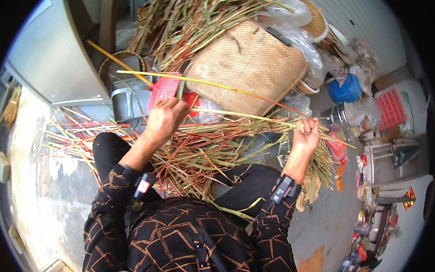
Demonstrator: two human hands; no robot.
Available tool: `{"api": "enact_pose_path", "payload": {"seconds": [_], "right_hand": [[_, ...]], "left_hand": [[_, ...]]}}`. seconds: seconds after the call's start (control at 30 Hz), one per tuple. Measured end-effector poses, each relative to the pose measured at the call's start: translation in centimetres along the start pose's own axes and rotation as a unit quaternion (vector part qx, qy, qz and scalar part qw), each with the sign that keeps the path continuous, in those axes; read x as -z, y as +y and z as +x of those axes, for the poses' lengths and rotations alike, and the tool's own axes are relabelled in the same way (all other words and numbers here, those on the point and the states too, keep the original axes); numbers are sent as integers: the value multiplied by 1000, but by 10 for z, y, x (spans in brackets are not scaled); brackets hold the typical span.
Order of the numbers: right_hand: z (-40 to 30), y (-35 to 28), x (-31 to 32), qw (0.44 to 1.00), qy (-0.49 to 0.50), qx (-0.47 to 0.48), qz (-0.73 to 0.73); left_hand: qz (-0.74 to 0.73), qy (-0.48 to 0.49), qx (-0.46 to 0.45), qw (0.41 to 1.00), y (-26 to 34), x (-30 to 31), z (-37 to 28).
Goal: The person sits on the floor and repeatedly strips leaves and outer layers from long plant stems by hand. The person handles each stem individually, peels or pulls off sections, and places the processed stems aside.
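My left hand [168,114] has its fingers closed around a strip of green leaf [181,91] that pokes up above them. Beside those fingertips lies the pale end of a plant stalk [234,113], which runs right towards my other hand. My right hand [306,133] is a fist around the lower end of a long yellow-to-red stalk [215,86]; the pale stalk also passes at this fist. Below both hands, a heap of dry stalks and leaves [200,154] spreads across the floor and between my legs. Inside each fist, the exact grip is hidden.
Ahead stands a woven straw cushion [247,66], with a large stalk bundle [185,29] behind it. A pink broom [165,89], grey dustpan [130,101] and basket [123,63] are at left. Cut stalks [80,130] lie on the left floor. At right are a blue container [345,88] and red crate [392,107].
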State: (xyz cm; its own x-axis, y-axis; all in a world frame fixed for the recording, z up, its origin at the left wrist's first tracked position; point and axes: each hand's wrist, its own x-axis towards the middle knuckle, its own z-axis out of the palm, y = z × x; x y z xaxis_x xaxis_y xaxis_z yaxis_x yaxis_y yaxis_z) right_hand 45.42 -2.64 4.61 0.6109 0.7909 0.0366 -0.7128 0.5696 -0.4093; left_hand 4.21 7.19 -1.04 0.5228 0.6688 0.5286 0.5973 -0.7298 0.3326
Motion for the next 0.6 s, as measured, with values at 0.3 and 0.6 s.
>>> {"api": "enact_pose_path", "payload": {"seconds": [0.3, 0.6], "right_hand": [[20, -55, 21, 999, -30, 3, 20], [23, -96, 41, 995, -3, 102, -7]], "left_hand": [[-93, -66, 14, 993, -56, 24, -50], [-73, -127, 37, 989, -70, 45, -59]]}}
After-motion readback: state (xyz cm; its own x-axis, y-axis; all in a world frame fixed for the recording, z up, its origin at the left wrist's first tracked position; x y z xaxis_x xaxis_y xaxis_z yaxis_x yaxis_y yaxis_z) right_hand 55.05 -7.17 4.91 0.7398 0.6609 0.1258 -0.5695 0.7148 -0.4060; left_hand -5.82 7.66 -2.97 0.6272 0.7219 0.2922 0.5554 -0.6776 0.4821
